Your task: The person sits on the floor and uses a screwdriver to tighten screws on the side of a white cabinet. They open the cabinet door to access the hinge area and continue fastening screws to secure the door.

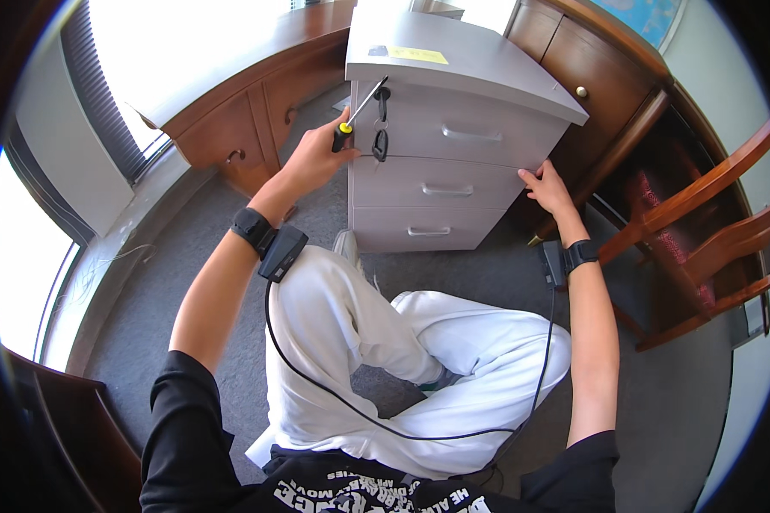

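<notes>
In front of me stands a grey cabinet point(419, 184) with three drawers, each with a silver handle. My left hand point(321, 154) is at its left edge, closed around a screwdriver point(344, 132) with a black and yellow handle. The metal shaft slants up toward the lock near the top drawer's upper left corner. Keys point(381, 141) on a ring with a black fob hang from that lock. Whether the tip touches the lock I cannot tell. My right hand point(549, 188) rests against the cabinet's right edge by the middle drawer, fingers partly extended and holding nothing.
A yellow label point(417, 55) lies on the cabinet top. Behind on the left is a brown wooden desk point(222, 128); a brown wooden cabinet point(590, 64) stands at the right back. A wooden chair point(684, 231) is close on my right. A black cable point(342, 398) crosses my lap between wrist-worn devices.
</notes>
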The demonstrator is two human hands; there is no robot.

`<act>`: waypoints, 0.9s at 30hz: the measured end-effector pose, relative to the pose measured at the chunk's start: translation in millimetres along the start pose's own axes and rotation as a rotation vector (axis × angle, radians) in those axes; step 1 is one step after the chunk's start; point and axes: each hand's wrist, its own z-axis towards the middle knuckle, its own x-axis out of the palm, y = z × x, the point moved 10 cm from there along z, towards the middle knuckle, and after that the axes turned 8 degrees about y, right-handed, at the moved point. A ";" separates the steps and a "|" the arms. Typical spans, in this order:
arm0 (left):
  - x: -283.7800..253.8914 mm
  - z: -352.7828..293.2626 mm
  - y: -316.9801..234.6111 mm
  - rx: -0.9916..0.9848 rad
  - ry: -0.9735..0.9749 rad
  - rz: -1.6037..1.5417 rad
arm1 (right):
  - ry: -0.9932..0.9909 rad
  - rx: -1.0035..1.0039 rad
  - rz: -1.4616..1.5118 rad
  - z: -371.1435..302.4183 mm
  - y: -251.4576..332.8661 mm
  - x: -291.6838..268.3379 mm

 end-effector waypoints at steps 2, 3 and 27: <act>-0.1 2.0 -1.4 -0.002 0.020 0.030 | 0.016 0.001 -0.008 -0.3 2.3 1.3; -0.9 3.3 -4.0 0.023 0.013 0.046 | 0.021 0.004 -0.025 0.5 2.5 1.4; -0.5 10.8 -2.1 0.037 0.014 0.082 | -0.011 -0.007 0.017 1.6 3.6 -1.2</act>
